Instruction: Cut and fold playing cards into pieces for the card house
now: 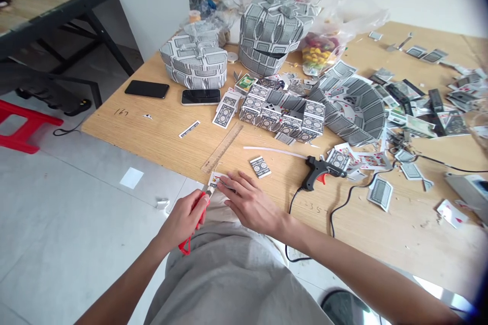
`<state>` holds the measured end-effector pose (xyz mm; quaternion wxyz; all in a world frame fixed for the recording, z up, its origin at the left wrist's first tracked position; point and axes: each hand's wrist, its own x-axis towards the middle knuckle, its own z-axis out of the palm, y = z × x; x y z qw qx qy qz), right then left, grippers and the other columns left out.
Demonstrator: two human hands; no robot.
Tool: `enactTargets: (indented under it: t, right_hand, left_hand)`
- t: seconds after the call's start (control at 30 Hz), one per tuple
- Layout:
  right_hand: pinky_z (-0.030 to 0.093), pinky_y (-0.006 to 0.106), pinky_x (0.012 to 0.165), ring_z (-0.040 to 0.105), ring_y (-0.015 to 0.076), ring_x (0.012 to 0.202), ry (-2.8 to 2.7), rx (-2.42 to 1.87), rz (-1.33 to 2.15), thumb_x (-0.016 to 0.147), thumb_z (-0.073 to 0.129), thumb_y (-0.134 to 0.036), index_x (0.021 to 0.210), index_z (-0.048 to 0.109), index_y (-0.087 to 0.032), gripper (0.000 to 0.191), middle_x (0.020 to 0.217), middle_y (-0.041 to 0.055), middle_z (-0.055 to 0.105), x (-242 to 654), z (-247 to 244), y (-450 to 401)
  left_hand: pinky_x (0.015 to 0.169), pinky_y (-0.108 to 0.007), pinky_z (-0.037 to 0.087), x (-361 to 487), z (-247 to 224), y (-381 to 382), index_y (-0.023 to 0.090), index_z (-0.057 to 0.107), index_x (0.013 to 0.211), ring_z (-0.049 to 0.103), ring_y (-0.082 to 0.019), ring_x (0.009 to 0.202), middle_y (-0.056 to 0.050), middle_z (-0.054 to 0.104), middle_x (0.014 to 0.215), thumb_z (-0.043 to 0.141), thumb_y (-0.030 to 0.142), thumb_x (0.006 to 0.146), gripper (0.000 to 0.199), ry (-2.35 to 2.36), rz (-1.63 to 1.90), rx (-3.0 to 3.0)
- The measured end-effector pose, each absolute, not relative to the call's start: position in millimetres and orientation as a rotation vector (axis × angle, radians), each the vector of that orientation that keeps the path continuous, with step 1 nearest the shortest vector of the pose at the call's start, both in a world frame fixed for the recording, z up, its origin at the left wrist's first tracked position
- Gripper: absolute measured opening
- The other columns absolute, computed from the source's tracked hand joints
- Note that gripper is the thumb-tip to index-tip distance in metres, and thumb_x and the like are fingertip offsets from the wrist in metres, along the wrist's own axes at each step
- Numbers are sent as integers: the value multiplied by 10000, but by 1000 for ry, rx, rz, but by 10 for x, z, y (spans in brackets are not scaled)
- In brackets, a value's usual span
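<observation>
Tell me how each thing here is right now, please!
Left hand, gripping the knife.
Red-handled utility knife, held up against the card.
Right hand, fingers resting on the card.
Small card, at the table edge.
Hot glue gun, lying on its side, cord attached.
Glue stick, lying loose.
Wooden ruler, lying flat.
Phones, lying flat, screens dark.

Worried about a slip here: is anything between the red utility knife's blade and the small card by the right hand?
Nothing visible: the blade of the red utility knife, gripped in the left hand, sits right at the small card, which the right hand touches from the other side.
</observation>
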<state>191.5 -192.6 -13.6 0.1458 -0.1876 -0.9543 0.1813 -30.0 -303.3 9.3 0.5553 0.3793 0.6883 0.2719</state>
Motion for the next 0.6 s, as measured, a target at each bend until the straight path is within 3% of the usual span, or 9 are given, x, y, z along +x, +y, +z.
enactTargets:
  t: [0.37, 0.6]
  right_hand:
    - [406, 650, 1299, 536, 351, 1507, -2727, -576, 559, 1121, 527, -290, 1606, 560, -223, 490, 1599, 131, 627, 1910, -139, -1932]
    - [361, 614, 1334, 489, 309, 1567, -2709, -488, 700, 1133, 469, -230, 1629, 517, -221, 499, 1638, 104, 604, 1995, -160, -1821]
  left_hand:
    - [512, -249, 450, -225, 37, -3045, 248, 465, 798, 530, -143, 527, 44, 555, 616, 474, 665, 1059, 492, 1607, 689, 896]
    - [500, -241, 452, -268, 55, -3030, 246, 497, 825, 532, -141, 540, 43, 562, 627, 480, 672, 1054, 484, 1591, 647, 838]
